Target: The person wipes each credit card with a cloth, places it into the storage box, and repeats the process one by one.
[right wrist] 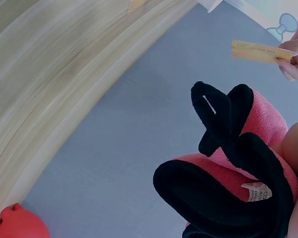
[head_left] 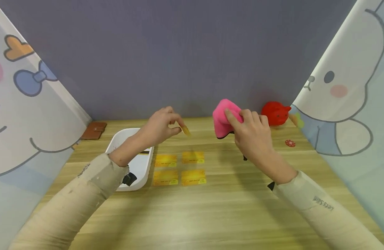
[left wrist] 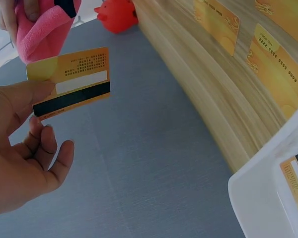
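Note:
Between thumb and index finger, my left hand (head_left: 160,126) pinches a gold bank card (left wrist: 84,64) by one end, above the table. The left wrist view shows the card's back, with a black stripe and a white strip; its other fingers curl below the card. My right hand (head_left: 255,135) grips a soft pink cloth item (head_left: 222,119), also raised off the table. Black trim (right wrist: 188,198) edges the cloth's folds in the right wrist view, and a small white label (right wrist: 258,192) shows inside. Several gold cards (head_left: 166,160) lie in two rows between the hands.
At the left stands a white tray (head_left: 145,178) with a striped card (head_left: 145,152) in it. A brown wallet (head_left: 94,130) lies behind it. On the right are a red piggy bank (head_left: 274,113) and a red poker chip (head_left: 290,143). A grey wall (head_left: 192,59) rises behind the table.

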{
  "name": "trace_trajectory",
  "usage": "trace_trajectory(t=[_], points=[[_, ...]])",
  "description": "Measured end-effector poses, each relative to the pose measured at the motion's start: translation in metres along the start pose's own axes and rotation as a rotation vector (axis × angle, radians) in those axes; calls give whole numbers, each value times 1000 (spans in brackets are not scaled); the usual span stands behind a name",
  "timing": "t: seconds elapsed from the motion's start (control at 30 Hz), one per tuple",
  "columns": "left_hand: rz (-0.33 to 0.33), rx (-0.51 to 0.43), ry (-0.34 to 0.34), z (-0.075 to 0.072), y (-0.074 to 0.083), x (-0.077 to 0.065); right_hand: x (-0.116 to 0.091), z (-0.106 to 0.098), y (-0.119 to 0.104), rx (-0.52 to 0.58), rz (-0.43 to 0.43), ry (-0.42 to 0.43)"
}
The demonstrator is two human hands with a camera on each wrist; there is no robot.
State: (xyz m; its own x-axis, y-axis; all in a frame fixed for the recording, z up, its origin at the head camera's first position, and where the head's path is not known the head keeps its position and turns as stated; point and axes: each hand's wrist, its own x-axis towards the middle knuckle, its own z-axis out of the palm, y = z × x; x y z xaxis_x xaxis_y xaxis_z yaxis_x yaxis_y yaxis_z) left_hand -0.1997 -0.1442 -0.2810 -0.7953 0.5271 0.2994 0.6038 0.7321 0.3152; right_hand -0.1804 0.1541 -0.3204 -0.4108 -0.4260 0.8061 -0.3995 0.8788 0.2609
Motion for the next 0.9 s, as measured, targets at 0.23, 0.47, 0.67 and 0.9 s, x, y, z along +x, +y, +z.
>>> trace_trajectory(t=[0.23,0.47,0.67,0.9], points=[[-34,-96,-52,-2,0,1,0,0,-2,-12,-2,-19],[-98,-221,-69,-2,0,5,4,-2,0,-2,4,-11],[-74,-260,-14,-1,-3,6,7,-6,-1,20,16,5],[-116,-324,47,1,-5,4,11,-7,-4,29,12,71]])
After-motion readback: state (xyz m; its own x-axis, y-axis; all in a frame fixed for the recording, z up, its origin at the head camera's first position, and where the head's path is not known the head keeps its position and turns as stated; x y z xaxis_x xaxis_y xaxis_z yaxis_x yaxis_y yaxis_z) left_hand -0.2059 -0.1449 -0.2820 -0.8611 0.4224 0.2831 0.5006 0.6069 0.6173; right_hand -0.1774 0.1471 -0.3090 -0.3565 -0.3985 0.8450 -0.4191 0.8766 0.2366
